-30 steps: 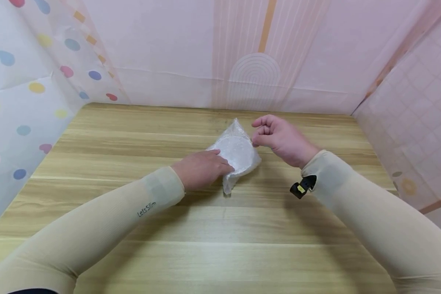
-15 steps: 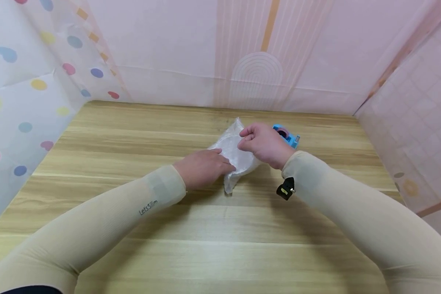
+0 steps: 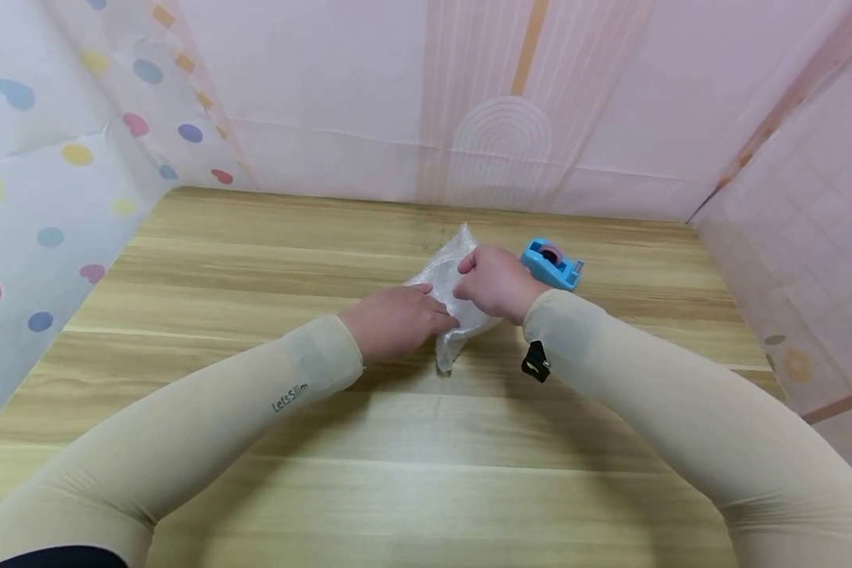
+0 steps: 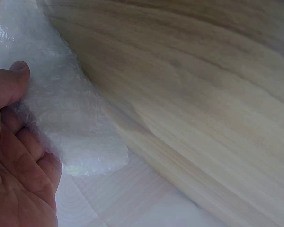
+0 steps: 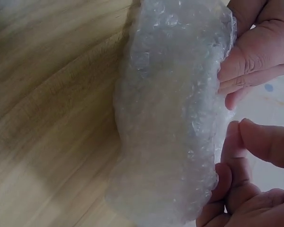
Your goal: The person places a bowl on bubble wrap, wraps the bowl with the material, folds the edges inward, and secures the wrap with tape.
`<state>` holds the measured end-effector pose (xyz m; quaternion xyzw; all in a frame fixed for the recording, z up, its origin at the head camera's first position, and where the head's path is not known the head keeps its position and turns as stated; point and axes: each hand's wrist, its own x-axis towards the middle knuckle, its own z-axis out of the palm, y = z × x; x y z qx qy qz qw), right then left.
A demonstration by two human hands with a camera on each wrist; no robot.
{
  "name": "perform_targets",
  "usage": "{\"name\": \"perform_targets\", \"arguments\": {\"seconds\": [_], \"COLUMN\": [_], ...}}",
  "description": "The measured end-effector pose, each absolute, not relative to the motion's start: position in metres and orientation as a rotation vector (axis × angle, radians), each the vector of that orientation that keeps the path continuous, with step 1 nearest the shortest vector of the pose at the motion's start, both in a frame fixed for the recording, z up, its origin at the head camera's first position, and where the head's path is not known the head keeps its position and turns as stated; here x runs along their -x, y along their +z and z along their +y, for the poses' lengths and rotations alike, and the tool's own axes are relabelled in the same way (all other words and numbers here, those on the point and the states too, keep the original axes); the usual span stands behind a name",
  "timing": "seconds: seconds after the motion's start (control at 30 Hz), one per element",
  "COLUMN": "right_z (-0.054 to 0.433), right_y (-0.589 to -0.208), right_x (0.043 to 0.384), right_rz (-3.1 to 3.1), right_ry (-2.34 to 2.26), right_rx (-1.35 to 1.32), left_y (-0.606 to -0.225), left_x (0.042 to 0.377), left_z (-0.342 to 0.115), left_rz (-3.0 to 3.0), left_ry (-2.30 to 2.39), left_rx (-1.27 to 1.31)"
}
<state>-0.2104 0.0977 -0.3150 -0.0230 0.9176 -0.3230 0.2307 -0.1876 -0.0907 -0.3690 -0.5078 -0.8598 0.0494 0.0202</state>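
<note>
A bundle of clear bubble wrap (image 3: 449,276) lies on the wooden table, around a round, flat shape. My left hand (image 3: 401,319) holds its near left side. In the left wrist view, the thumb (image 4: 20,71) lies against the wrap and the other fingers curl at its edge. My right hand (image 3: 500,284) is over the bundle's right part. Its thumb and index tips meet in the right wrist view, pinching what looks like a thin strip of clear tape, hardly visible. Its other fingers (image 5: 222,182) touch the wrap's edge.
A blue tape dispenser (image 3: 550,264) with a roll in it stands just behind and right of my right hand. The wood-grain table (image 3: 397,473) ends at the back against a patterned wall covering (image 3: 326,95). Similar coverings rise along both sides.
My right hand has come left from beside the bundle to over it, uncovering the blue tape dispenser. My left hand has kept its place on the wrap.
</note>
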Motion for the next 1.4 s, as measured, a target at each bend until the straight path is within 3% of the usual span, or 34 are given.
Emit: {"name": "perform_targets", "arguments": {"seconds": [0.5,0.87,1.4], "right_z": [0.085,0.084,0.080], "right_y": [-0.323,-0.342,-0.351], "right_x": [0.213,0.211,0.210], "right_rz": [2.635,2.804,2.839], "right_ry": [-0.478,-0.221,-0.324], "right_rx": [0.132,0.332,0.228], "left_y": [-0.367,-0.367,-0.367], "left_x": [0.186,0.186,0.186], "left_z": [-0.086,-0.080,-0.078], "left_rz": [-2.640,-2.696,-2.728], "left_ry": [0.147,0.117,0.122], "left_rx": [1.575,1.547,1.526]}}
